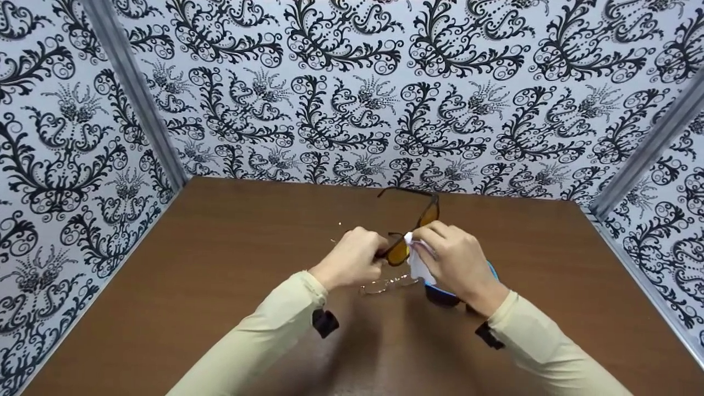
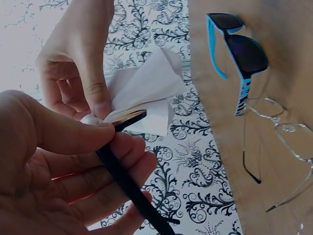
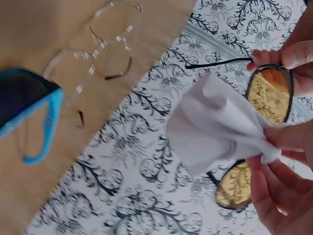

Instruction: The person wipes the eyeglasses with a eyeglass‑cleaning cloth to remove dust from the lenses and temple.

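Note:
A pair of dark-framed glasses with amber lenses is held up above the table. My left hand grips the frame at one end, thumb on top in the left wrist view, beside a dark temple arm. The right hand pinches a white cloth against the glasses, near the bridge between the two lenses. Most of the cloth hangs loose from the fingers. The cloth and fingers hide the bridge and part of the far lens.
On the brown table below the hands lie clear thin-framed glasses with folded-out arms. Next to them are blue-and-black sunglasses, partly under the right hand in the head view. Patterned black-and-white walls surround the table.

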Available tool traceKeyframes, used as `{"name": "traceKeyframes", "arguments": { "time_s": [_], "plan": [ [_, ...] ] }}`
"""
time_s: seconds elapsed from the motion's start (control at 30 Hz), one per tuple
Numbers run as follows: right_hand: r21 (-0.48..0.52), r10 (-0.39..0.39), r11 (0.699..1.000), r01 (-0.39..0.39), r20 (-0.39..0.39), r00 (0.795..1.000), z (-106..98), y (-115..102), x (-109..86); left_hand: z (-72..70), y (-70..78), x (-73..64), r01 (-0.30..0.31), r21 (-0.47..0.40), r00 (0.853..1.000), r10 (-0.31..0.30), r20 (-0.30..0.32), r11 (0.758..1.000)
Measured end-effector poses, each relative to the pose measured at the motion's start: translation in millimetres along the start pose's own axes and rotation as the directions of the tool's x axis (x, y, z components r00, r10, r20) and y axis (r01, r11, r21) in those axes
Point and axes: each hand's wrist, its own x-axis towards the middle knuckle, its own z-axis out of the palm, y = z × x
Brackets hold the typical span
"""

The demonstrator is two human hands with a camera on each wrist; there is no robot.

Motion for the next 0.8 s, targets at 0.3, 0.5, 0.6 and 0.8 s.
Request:
{"name": "traceKeyframes", "arguments": {
  "time_s": [0.3,0.5,0.6,0.8],
  "plan": [
    [0.037,-0.163,0.986,0.16,0.092,0.982,-2,-14,6.1,1.6,3.0,3.9,0.003,0.021,1.0,-0.002,-0.016,1.0],
    [-0.088,-0.03,0.995,0.041,0.119,0.992,-7,-5,-3.0,1.7,3.2,2.0,-0.009,0.057,1.0,0.007,0.03,0.998],
    [-0.123,0.034,0.992,-0.021,0.1,0.994,-8,-2,-4.1,0.9,3.1,1.1,0.001,0.065,0.999,-0.004,0.048,0.998],
    [-0.04,-0.015,0.999,0.017,0.036,0.999,-2,-13,-0.5,4.1,4.5,4.4,0.007,0.047,1.0,-0.007,0.002,0.999]
  ]
}}
